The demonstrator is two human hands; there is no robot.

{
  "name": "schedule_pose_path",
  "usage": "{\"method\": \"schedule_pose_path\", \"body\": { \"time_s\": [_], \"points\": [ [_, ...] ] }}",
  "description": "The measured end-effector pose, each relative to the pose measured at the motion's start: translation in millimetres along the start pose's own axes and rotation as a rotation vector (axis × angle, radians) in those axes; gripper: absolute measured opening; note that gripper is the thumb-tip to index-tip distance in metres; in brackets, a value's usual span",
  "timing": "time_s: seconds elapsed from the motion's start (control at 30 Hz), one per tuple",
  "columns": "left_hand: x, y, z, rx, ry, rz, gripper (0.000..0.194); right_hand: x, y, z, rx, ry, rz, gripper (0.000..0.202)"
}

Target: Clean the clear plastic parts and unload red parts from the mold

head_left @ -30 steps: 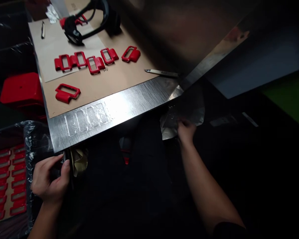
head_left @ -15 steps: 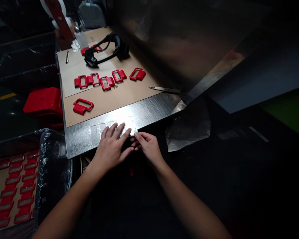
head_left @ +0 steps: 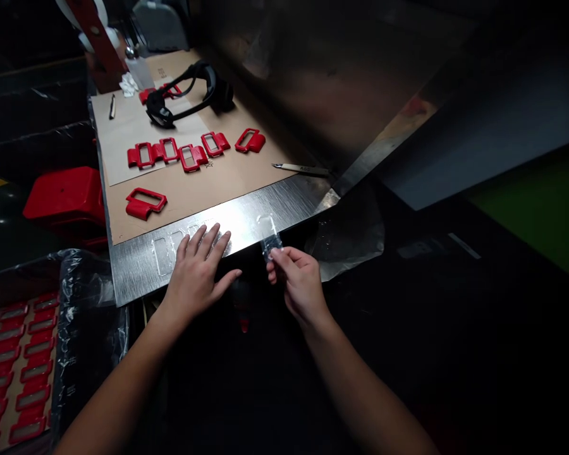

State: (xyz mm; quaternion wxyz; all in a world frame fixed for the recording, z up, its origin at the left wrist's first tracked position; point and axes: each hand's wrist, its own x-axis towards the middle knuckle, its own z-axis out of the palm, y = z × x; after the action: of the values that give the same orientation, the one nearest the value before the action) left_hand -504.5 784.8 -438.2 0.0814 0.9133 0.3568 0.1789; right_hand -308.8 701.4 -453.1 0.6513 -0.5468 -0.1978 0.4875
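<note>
Between thumb and fingers, my right hand [head_left: 298, 281] pinches the lower end of a clear plastic window piece [head_left: 269, 230] at the front edge of the metal strip [head_left: 294, 196]. My left hand [head_left: 196, 268] lies with fingers spread on that strip, partly over a row of similar clear pieces [head_left: 162, 254]. Behind the hands, a single red plastic frame [head_left: 145, 203] lies on the brown board. Further back are several more red frames [head_left: 192, 157], some touching one another, and another red frame [head_left: 250, 140] to their right.
A black headset [head_left: 189, 101] lies on the board [head_left: 237, 174], with a clear bottle [head_left: 139, 69] behind it. A craft knife [head_left: 301, 169] rests near the right edge. At lower left, a plastic-lined box [head_left: 69, 316] contains rows of red frames. A red stool [head_left: 66, 199] stands left.
My right hand has drawn one clear piece rightward, away from the others and my left hand. The left hand stays flat on the strip. The whole view has shifted slightly.
</note>
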Motion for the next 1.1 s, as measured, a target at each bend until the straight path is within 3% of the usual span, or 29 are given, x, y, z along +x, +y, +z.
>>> {"method": "schedule_pose_path", "body": {
  "time_s": [0.07, 0.13, 0.23, 0.37, 0.63, 0.7, 0.77, 0.83, 0.9, 0.97, 1.03, 1.1],
  "points": [
    [-2, 9, -7.1, -0.245, 0.126, -0.037, 0.041, -20, -6, 0, 0.042, -0.133, 0.088, 0.028],
    [-6, 21, -15.2, -0.592, 0.166, -0.120, 0.020, -40, -9, 2, 0.106, -0.229, 0.175, 0.029],
    [-13, 35, -24.3, -1.043, 0.080, -0.258, 0.013, -60, -9, 5, 0.205, -0.304, 0.294, 0.029],
    [-20, 42, -26.3, -1.217, 0.093, -0.337, 0.009, -68, -5, 5, 0.270, -0.346, 0.404, 0.029],
    [-29, 41, -21.1, -1.145, 0.073, -0.266, 0.004, -70, 3, 8, 0.308, -0.334, 0.455, 0.030],
    [-32, 41, -18.8, -0.978, 0.208, -0.187, 0.018, -70, 3, 9, 0.305, -0.328, 0.459, 0.030],
    [-33, 40, -17.4, -0.659, 0.350, 0.003, 0.036, -70, 2, 9, 0.291, -0.335, 0.462, 0.031],
    [-34, 39, -17.6, -0.369, 0.368, 0.205, 0.041, -71, 3, 7, 0.261, -0.356, 0.450, 0.031],
    [-35, 39, -18.7, -0.296, 0.352, 0.230, 0.033, -71, 5, 5, 0.240, -0.359, 0.374, 0.035],
    [-35, 42, -19.1, -0.475, 0.357, 0.033, 0.021, -71, 8, 2, 0.191, -0.316, 0.206, 0.041],
    [-35, 47, -17.3, -0.822, 0.316, -0.273, 0.009, -71, 10, 1, 0.075, -0.263, 0.036, 0.035],
    [-34, 51, -13.3, -1.183, 0.234, -0.539, 0.008, -72, 10, 3, -0.067, -0.268, -0.004, 0.031]
  ]
}}
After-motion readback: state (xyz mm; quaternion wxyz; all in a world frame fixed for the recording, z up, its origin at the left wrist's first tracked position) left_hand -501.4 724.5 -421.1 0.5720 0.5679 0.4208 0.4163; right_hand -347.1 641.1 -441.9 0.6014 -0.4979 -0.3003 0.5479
